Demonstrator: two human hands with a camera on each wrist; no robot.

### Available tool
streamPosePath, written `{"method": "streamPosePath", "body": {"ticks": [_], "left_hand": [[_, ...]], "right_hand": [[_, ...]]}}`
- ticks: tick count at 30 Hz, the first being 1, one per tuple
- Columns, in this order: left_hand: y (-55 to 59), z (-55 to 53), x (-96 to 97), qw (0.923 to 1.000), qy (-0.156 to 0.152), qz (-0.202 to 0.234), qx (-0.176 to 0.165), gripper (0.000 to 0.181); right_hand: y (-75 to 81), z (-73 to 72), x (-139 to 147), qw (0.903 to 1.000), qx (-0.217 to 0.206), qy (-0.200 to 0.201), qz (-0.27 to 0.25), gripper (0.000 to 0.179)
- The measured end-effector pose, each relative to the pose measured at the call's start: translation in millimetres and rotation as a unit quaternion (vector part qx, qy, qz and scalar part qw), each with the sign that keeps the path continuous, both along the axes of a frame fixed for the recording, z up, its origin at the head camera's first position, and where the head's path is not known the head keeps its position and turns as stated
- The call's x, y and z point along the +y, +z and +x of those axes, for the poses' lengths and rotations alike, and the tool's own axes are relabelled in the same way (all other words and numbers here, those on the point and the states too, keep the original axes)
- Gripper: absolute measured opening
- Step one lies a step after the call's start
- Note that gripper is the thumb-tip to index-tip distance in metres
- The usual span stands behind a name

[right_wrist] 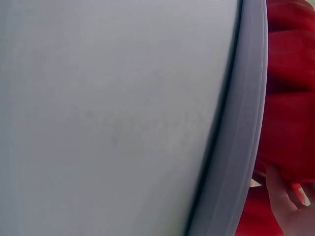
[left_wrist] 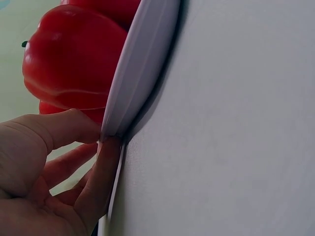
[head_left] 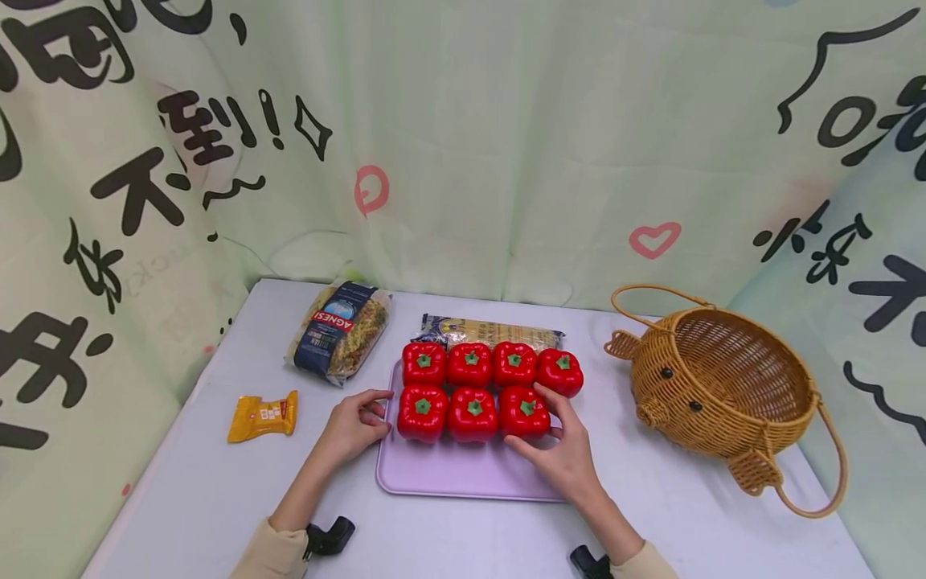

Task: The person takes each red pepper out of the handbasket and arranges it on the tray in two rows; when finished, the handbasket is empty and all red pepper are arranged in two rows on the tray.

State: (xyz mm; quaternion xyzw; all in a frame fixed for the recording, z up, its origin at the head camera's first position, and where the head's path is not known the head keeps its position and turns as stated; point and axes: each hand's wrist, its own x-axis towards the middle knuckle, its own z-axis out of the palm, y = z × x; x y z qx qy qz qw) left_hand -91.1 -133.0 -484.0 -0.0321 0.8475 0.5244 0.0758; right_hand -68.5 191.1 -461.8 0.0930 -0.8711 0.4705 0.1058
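Note:
Red bell peppers with green stems stand in two rows on a lilac tray (head_left: 463, 474). My left hand (head_left: 354, 426) is at the tray's left edge. In the left wrist view, its thumb and fingers pinch the tray rim (left_wrist: 142, 64), close to a pepper (left_wrist: 74, 54). My right hand (head_left: 564, 446) grips the front row's rightmost pepper (head_left: 524, 412), thumb at its front and fingers at its right side. Its fingers (right_wrist: 278, 196) show against the red pepper (right_wrist: 290, 132) in the right wrist view. The back row's rightmost pepper (head_left: 560, 371) sits just behind that hand.
Behind the peppers lies a long pasta packet (head_left: 492, 330). A bag of pasta (head_left: 340, 330) lies at the back left, with a small yellow packet (head_left: 264, 416) nearer. On the right stands a wicker basket (head_left: 716, 386) with an animal face. Printed curtains surround the white table (head_left: 195, 507).

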Motion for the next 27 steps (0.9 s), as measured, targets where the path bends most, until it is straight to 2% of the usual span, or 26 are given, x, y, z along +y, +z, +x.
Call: {"method": "streamPosePath", "body": {"ticks": [14,22,25,27], "left_hand": [[-1.8,0.0,0.1,1.0,0.001,0.005,0.007,0.048],[-1.9,-0.2,0.7,0.9999,0.0,0.008,0.008,0.049],[-1.4,-0.2,0.7,0.9999,0.0,0.009,0.007,0.048],[-1.4,0.0,0.7,0.9999,0.001,0.009,0.006,0.048]], "right_hand": [[-1.4,-1.5,-1,1.0,-0.006,0.006,0.002,0.084],[0.1,-0.9,2,0.9995,-0.033,0.004,-0.002,0.081],[3.4,-0.5,4,0.9988,-0.047,-0.003,-0.017,0.076],[12.4,1.8,4,0.998,-0.054,-0.006,-0.032,0.071]]}}
